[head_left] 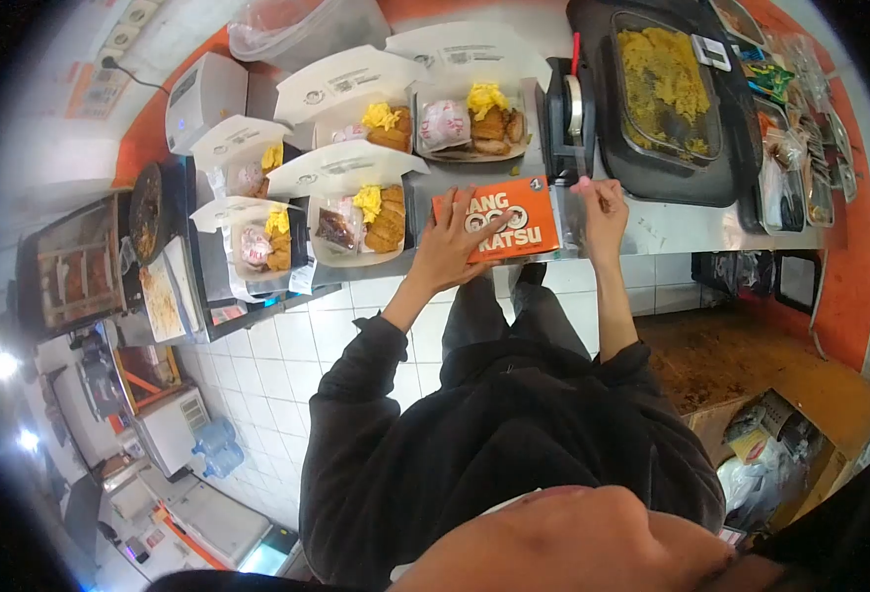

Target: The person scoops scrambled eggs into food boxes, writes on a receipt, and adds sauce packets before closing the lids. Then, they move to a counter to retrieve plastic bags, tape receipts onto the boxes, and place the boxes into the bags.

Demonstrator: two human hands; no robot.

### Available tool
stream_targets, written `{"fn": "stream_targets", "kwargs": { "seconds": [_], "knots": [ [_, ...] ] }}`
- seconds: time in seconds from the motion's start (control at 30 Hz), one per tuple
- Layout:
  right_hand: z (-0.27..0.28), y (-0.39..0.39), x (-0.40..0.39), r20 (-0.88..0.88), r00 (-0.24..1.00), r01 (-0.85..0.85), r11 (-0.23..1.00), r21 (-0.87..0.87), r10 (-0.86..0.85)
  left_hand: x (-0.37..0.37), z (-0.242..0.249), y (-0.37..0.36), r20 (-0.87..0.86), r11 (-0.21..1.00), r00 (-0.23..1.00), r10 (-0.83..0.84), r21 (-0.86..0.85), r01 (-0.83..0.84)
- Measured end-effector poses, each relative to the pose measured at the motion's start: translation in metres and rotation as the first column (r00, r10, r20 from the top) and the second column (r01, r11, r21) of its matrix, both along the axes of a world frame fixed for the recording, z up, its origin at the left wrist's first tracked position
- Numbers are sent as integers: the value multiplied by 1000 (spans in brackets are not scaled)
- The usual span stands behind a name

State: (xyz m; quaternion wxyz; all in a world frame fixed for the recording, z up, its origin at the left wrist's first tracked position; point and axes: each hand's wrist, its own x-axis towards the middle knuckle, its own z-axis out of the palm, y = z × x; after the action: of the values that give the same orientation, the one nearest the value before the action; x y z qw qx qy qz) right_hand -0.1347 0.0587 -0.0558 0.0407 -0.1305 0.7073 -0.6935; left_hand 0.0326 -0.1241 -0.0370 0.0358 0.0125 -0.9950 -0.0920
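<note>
A closed orange printed takeaway box (545,209) lies at the front edge of the steel counter. My left hand (448,240) rests on its left part with the fingers spread over the lid. Just right of the box, my right hand (605,207) is closed in a pinch. Its fingertips meet a thin clear strip of tape that runs down from the black tape dispenser (556,123). Left of the box stand several open meal boxes, among them one (361,259) with fried cutlet, yellow egg and a wrapped portion.
A clear tub of yellow food (664,89) sits on a black tray at the right, beside packets and containers. A white printer-like device (203,102) stands at the back left. A dark pan (146,212) is at the far left, and a brown cardboard box (780,385) lies below right.
</note>
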Motion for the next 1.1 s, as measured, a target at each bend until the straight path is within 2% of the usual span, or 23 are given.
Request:
{"fn": "stream_targets", "kwargs": {
  "seconds": [0.03, 0.07, 0.13, 0.17, 0.2, 0.27, 0.3, 0.33, 0.4, 0.47, 0.53, 0.67, 0.73, 0.77, 0.8, 0.83, 0.87, 0.9, 0.93, 1.0, 1.03, 1.07, 1.1],
  "knots": [
    [-3, 2, 4, -79, 997, 44, 976, 214, -28, 0, 2, 1, -11, 1000, 1000, 6, -24, -7],
    [-3, 3, 8, -68, 997, 39, 975, 220, -25, 1, 2, 3, -26, 999, 1000, 9, -47, -10],
    [7, -2, 1, -189, 979, 145, 921, 361, -80, -4, 0, 2, -54, 999, 998, 16, -40, -18],
    [2, 2, -2, -215, 976, 114, 909, 402, -27, -4, 0, 2, -35, 999, 999, 21, -37, -23],
    [-9, 12, -1, -207, 978, 103, 907, 409, -18, 1, 1, 5, -10, 999, 1000, 23, -30, -24],
    [-31, 26, -12, -150, 989, 78, 831, 551, 7, 2, 1, 3, -30, 1000, 999, 25, -18, -26],
    [-36, 36, -6, 16, 999, 22, 854, 520, -36, 3, 1, 3, -39, 1000, 999, 18, -4, -18],
    [-17, 34, 3, 3, 1000, 17, 854, 520, -22, -1, 2, 1, -52, 999, 998, 32, -3, -32],
    [34, 19, 53, 257, 966, -55, 975, 216, -2, 2, 5, 4, 7, 998, 999, 47, 36, -47],
    [22, 8, 100, 188, 968, -169, 986, -15, 169, 5, 12, 8, 14, 998, 999, 48, 39, -48],
    [21, -15, 127, 344, 899, -255, 963, -91, 270, 3, 12, 7, 2, 999, 999, 44, 31, -44],
    [-17, -27, 125, 310, 906, -291, 956, -37, 288, 0, 10, 3, -17, 998, 999, 48, 51, -47],
    [-23, -20, 123, 78, 960, -276, 959, 68, 271, 2, 15, 3, 42, 997, 999, 32, 72, -35],
    [-45, -14, 111, -346, 867, -310, 932, 188, 359, 2, 17, 3, 71, 995, 997, 40, 90, -46],
    [-47, -15, 99, -358, 838, -412, 908, 80, 412, 1, 13, 2, 102, 993, 994, 24, 112, -36],
    [-49, -8, 78, -730, 509, -274, 890, 365, 456, 2, 5, 2, 35, 995, 999, 29, 91, -32],
    [-42, -5, 75, -723, 452, -229, 852, 472, 522, 4, -1, 3, -37, 997, 999, 35, 69, -33],
    [-37, 1, 72, -667, 441, -236, 795, 559, 600, 8, -1, 5, -8, 995, 1000, 25, 93, -24],
    [-34, 0, 75, -626, 492, -238, 785, 571, 605, 7, 1, 4, -32, 992, 999, 12, 125, -8],
    [-13, 4, 90, -358, 649, -279, 647, 710, 672, 7, 5, 3, -62, 988, 998, 0, 153, 9],
    [0, 11, 102, -350, 653, -281, 644, 711, 671, 14, 11, 7, -36, 997, 999, 3, 79, 0],
    [15, 18, 111, -80, 774, -413, 597, 688, 628, 18, 19, 10, -23, 1000, 1000, 10, -3, -10],
    [30, 25, 119, 202, 813, -537, 567, 625, 546, 29, 29, 16, 17, 995, 1000, -9, 98, 8]
  ]
}}
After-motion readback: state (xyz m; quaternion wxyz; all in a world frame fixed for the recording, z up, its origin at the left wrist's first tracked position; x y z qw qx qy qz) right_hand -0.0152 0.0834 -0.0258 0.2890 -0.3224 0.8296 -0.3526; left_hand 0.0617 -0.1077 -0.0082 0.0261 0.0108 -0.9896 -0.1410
